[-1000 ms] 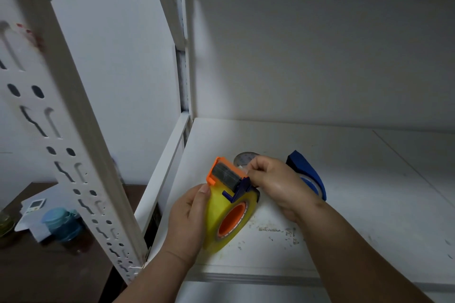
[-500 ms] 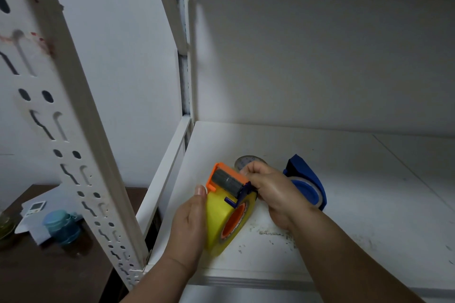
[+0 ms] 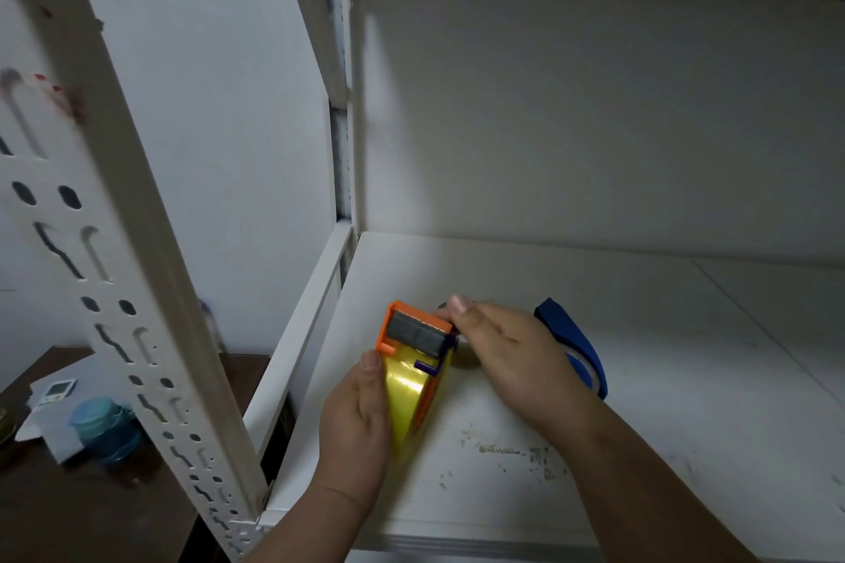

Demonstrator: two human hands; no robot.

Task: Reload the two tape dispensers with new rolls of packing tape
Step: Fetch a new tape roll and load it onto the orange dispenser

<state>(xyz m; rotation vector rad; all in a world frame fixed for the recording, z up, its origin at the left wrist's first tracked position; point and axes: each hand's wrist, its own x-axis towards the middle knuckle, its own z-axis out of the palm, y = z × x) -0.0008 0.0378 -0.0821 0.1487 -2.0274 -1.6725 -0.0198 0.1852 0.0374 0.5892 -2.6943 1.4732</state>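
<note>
Two hands work over the shelf. Left hand clamps the yellow tape roll upright; right hand pinches the orange dispenser atop it. Blue dispenser lies beyond the right wrist. Advisable: steady the roll, feed tape squarely under the roller.

Glossy yellow tape roll in an orange plastic dispenser; a matt blue plastic dispenser beside it. White painted shelf, smooth but speckled with gritty debris. Perforated white metal upright.
</note>
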